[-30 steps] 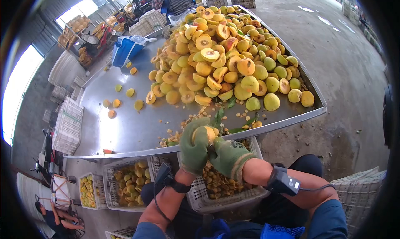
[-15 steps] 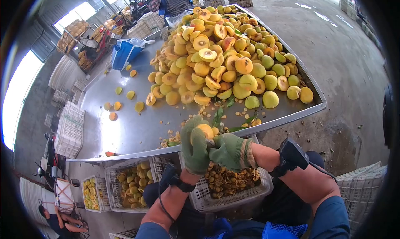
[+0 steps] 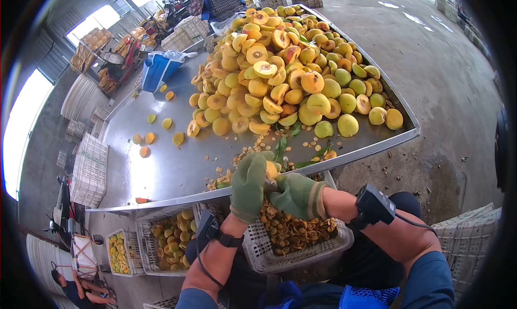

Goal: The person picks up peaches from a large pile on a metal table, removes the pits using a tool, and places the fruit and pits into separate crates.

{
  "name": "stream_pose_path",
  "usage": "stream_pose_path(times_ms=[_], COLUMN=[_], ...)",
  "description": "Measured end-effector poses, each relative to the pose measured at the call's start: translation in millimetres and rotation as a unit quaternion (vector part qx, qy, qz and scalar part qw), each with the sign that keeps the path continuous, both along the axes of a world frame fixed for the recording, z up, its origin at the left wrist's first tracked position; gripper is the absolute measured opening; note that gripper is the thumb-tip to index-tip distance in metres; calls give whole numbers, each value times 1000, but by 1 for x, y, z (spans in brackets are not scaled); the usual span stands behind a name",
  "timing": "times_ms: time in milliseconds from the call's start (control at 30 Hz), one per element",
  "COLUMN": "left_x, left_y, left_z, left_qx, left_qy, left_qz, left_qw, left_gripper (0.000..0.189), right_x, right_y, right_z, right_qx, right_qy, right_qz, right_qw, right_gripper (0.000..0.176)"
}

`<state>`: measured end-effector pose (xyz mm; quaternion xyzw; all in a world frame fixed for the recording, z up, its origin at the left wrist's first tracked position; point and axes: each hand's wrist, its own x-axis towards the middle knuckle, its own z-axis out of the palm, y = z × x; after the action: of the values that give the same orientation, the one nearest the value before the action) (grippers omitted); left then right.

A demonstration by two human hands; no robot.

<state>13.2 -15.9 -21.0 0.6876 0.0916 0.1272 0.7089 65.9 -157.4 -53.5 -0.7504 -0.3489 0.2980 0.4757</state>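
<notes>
Both hands wear green gloves and meet at the near edge of the metal table [image 3: 137, 169]. My left hand [image 3: 249, 188] is wrapped round a yellow-orange fruit [image 3: 271, 170], most of it hidden by the glove. Against that fruit my right hand [image 3: 298, 195] is closed; a small part of something metallic shows between the hands, too hidden to name. A large heap of halved and whole fruit [image 3: 264, 85] lies beyond them. Below the hands stands a crate [image 3: 301, 259] of pits and scraps.
Two crates of fruit stand lower left, a larger one [image 3: 173, 239] and a smaller one [image 3: 118, 252]. A blue container [image 3: 157, 72] sits at the table's far left. One person [image 3: 219, 2] is beyond the heap, another [image 3: 81, 290] lower left. Stacked crates [image 3: 468, 244] stand right.
My left hand has turned slightly and covers more of the fruit. My right hand remains against it. The view has shifted a little.
</notes>
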Motion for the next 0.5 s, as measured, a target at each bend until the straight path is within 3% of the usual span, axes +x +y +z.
stream_pose_path(times_ms=[233, 333, 433, 500], left_x=[0, -5, -4, -4], left_y=[1, -9, -7, -7], left_z=[0, 7, -5, -6], left_qx=[145, 81, 56, 51], left_qy=[-35, -10, -25, -20], left_qz=[4, 40, 35, 29], left_qw=[989, 996, 997, 998], left_gripper=[39, 38, 38, 38], right_x=[-7, -4, -2, 1], right_y=[-5, -7, -9, -6], right_z=[31, 20, 14, 7], right_qx=[-123, -24, 5, -41], right_qy=[-145, -78, 59, -6], right_qz=[-18, 6, 11, 18], right_qw=[982, 997, 998, 999], right_gripper=[12, 13, 15, 16])
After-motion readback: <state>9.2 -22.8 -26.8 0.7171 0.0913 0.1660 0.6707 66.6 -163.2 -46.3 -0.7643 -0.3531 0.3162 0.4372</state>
